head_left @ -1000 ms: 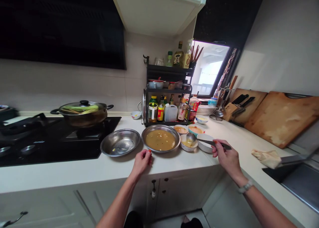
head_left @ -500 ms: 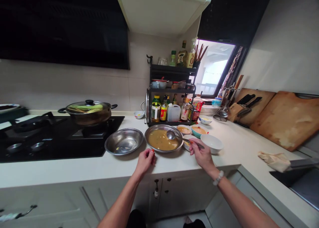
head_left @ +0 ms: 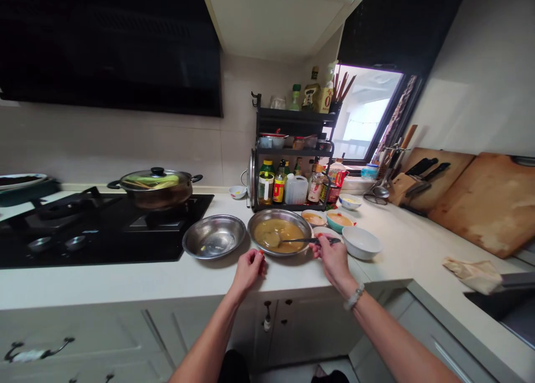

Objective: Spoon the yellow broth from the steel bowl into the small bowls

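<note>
My right hand (head_left: 332, 257) grips the dark handle of a ladle (head_left: 298, 241), whose head is dipped in the yellowish-brown liquid. That liquid fills a round metal bowl (head_left: 309, 235) on the counter. My left hand (head_left: 249, 266) is closed, fingers curled, at the bowl's near left side; I cannot tell whether it touches the rim. Left of it stands a second metal bowl (head_left: 215, 237), with only a little wetness and a small yellow bit inside. A white bowl (head_left: 363, 243) is beside my right hand. Behind it are a teal bowl (head_left: 339, 222) and another small bowl (head_left: 313, 218), both with orange-brown contents.
A lidded pot (head_left: 156, 189) with green vegetables under its glass lid sits on the black hob (head_left: 125, 238). A black rack (head_left: 295, 151) with bottles stands behind the bowls. A knife block (head_left: 405, 188), cutting boards (head_left: 480, 204) and a cloth (head_left: 474, 274) are at the right.
The ladle's head has gone from just above the liquid down into it and leftward. My right hand has lowered slightly. My left hand stays by the bowl, and the view has shifted a little.
</note>
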A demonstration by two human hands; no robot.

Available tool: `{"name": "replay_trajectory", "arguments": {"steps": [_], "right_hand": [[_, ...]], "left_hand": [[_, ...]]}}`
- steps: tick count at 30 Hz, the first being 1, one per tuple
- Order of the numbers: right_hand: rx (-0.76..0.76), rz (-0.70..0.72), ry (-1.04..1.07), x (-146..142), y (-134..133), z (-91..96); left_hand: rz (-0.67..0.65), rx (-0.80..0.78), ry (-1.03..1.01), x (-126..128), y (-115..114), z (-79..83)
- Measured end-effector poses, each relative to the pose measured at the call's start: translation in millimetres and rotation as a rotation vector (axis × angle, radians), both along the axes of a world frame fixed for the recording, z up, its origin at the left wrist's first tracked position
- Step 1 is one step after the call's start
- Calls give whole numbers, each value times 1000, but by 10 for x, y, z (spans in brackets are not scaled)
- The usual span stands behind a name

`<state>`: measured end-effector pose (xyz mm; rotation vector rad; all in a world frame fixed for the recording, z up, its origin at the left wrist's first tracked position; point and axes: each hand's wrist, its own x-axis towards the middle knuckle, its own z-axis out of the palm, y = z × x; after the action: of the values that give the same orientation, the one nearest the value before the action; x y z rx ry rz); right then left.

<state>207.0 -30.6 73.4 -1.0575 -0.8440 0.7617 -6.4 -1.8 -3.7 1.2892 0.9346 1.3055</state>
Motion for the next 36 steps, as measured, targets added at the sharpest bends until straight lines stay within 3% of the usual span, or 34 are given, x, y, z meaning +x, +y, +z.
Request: {"name": "replay_trajectory", "arguments": {"steps": [20,28,36], "right_hand": [[32,-109,97,429,-278,307],[89,-242,69,807,-383,438],[106,-392,-21,1150,-495,410]], "left_hand": [[14,-20,9,-12,-46,83],[19,-20,-6,-18,-45,84],[17,-17,-2,-20,-41,60]]}}
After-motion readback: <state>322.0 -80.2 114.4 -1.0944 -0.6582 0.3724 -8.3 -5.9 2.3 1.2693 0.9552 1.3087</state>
